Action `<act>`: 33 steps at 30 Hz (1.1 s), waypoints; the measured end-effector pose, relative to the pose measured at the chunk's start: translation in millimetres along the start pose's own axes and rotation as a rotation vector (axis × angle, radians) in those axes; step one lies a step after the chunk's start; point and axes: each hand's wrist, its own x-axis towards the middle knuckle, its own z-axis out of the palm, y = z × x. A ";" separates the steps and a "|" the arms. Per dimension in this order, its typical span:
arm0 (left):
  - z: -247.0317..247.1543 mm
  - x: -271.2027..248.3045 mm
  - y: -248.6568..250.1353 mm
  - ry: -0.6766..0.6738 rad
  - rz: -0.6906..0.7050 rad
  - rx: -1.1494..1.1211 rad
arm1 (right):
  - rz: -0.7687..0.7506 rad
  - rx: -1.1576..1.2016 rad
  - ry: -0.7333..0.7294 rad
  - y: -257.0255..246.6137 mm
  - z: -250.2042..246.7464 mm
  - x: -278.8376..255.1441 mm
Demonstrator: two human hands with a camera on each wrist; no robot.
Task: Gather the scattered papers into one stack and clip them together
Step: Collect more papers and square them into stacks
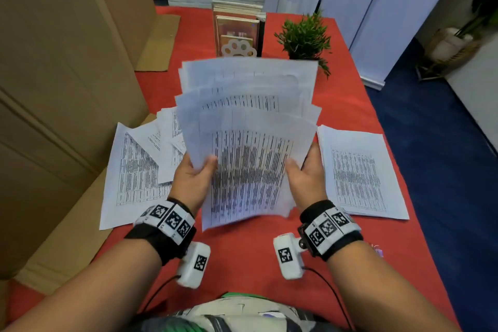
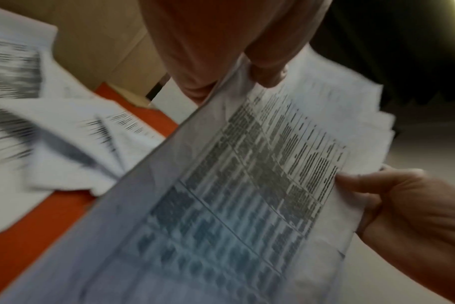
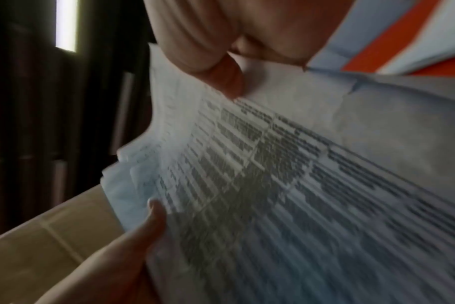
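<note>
I hold a fanned bundle of printed papers (image 1: 248,143) up off the red table (image 1: 242,250), tilted toward me. My left hand (image 1: 195,178) grips its left edge, thumb on the front sheet. My right hand (image 1: 305,170) grips the right edge the same way. The left wrist view shows the bundle (image 2: 247,195) with my left thumb (image 2: 268,76) on it and the right hand (image 2: 403,205) opposite. In the right wrist view the sheets (image 3: 273,174) are pinched under my right thumb (image 3: 226,80). Loose sheets (image 1: 134,164) lie at the left, and a neat pile (image 1: 358,172) at the right.
Cardboard boxes (image 1: 54,89) wall off the table's left side. At the back stand books in a holder (image 1: 237,29) and a small potted plant (image 1: 304,38). A small pinkish thing (image 1: 377,249) lies by my right wrist; it is too small to identify. The table drops to blue floor (image 1: 444,170) on the right.
</note>
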 end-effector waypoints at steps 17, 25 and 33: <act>6.7 -15.6 -0.3 -0.053 -0.003 -0.032 | 0.018 0.334 -0.029 7.0 -25.2 -3.0; 21.4 -20.4 24.4 0.128 0.085 -0.062 | 0.056 0.305 -0.114 7.2 -19.3 -2.0; 32.6 -0.2 60.5 0.287 0.294 -0.112 | -0.051 0.217 -0.149 9.1 -24.6 2.8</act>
